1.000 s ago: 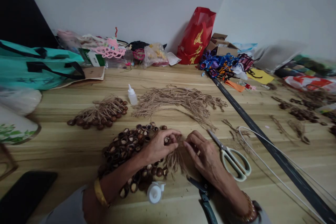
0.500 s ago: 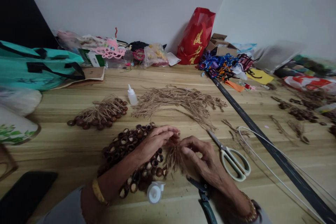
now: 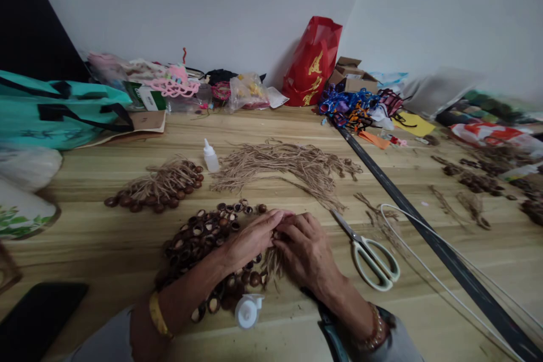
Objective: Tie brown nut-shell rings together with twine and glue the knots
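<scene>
My left hand [image 3: 254,240] and my right hand [image 3: 303,246] meet at the fingertips, both closed in a pinch. What sits between them is mostly hidden; only a small brownish bit shows. Below the fingers lies a short bundle of brown twine [image 3: 274,263]. Beneath and beside my left forearm spreads a pile of dark, hollow nut shells [image 3: 199,232], cut open. A small white-capped bottle [image 3: 248,311] is near my wrists. Dark-handled pliers or cutters [image 3: 333,336] lie partly under my right forearm. Scissors [image 3: 367,254] with pale handles rest to the right.
Long twine strands [image 3: 280,164] lie across the middle, beside a white squeeze bottle [image 3: 210,156]. Shells tied with twine [image 3: 156,188] sit to the left. A white cable [image 3: 441,240] and black strip [image 3: 407,212] cross the right. A red bag [image 3: 311,65] stands behind.
My right hand has moved left and up to meet my left hand, and its fingers have closed in. A shell by my left fingertips now shows on the table. The view has shifted slightly.
</scene>
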Tool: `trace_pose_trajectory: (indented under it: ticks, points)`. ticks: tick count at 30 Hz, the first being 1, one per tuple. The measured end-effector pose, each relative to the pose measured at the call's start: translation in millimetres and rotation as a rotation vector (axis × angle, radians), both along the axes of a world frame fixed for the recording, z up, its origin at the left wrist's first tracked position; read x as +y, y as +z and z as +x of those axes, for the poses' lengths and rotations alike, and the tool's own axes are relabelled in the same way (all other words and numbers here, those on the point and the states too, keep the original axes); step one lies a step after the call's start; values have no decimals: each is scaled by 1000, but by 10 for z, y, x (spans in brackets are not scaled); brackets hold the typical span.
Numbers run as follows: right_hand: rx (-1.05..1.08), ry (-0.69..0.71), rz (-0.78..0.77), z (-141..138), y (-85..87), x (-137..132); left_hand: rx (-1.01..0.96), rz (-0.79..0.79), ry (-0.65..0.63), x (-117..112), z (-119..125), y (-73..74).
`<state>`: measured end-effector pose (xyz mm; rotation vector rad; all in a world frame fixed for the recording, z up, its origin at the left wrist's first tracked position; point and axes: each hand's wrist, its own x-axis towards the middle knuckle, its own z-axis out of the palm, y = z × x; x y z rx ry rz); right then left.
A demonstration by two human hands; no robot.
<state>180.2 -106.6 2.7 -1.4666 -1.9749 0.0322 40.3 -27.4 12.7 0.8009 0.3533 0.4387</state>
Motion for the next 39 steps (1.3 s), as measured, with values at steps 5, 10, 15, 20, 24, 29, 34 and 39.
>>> trace_pose_trajectory:
  ticks: [5, 10, 15, 20, 24, 29, 34, 39]
  points:
    - [41, 7, 5, 10, 0, 11, 25, -11, 5, 17, -22, -28]
    - [189, 5, 29, 24, 92, -18, 86, 48, 85, 93, -42, -100]
    - [271, -18, 86, 13, 101, -40, 100, 90, 61, 158, -74, -95]
    - [266, 26, 80, -1, 82, -42, 79, 44, 74, 154, -90, -75]
    - [247, 27, 91, -15, 88, -66, 71, 31, 96, 154, -87, -66]
    - [290, 92, 14, -41, 187, -136, 43, 1, 228, 238, -109, -33]
    - [261, 425, -333, -85, 353, -212, 22, -14, 289, 316, -144, 3]
    - [174, 545, -448, -259, 343, -259, 12, 7, 299, 339, -148, -5]
